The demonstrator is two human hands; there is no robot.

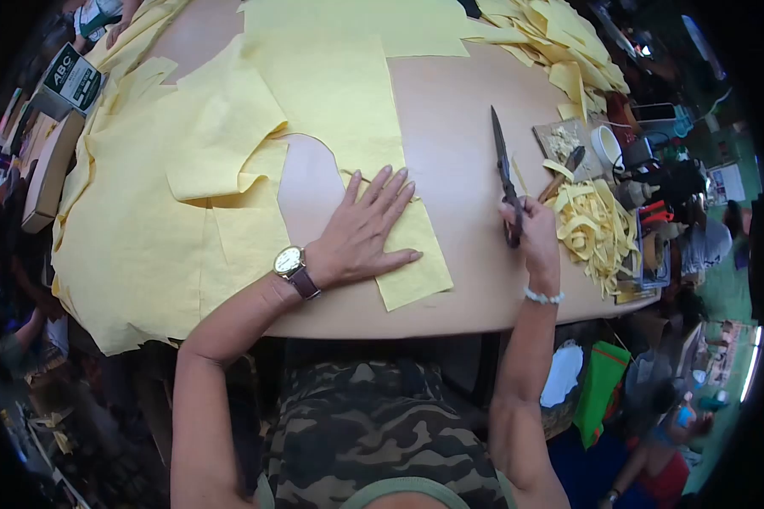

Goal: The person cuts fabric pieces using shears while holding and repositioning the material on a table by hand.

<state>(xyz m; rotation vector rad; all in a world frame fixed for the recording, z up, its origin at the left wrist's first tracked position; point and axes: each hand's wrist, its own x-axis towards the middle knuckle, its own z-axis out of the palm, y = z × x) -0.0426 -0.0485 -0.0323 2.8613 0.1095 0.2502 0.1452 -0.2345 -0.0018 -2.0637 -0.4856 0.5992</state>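
My left hand (358, 227) lies flat with its fingers spread, pressing on yellow cloth. Under its palm and thumb is a small, straight-edged yellow cloth piece (424, 276); its upper end is partly hidden by my fingers. Just beyond the fingertips, a large yellow cloth sheet (339, 85) stretches away, with a curved edge on its left side. My right hand (535, 236) is closed around the handles of dark scissors (500, 144). The blades look shut and point away from me, apart from the cloth.
Layered yellow cloth (136, 229) covers the table's left side. At the right lie a heap of yellow strips (598, 225), a wooden-handled tool (562, 176), a white cup (605, 146) and a scrap tray (552, 140). More scraps (560, 42) sit at the back right. Other people are around the edges.
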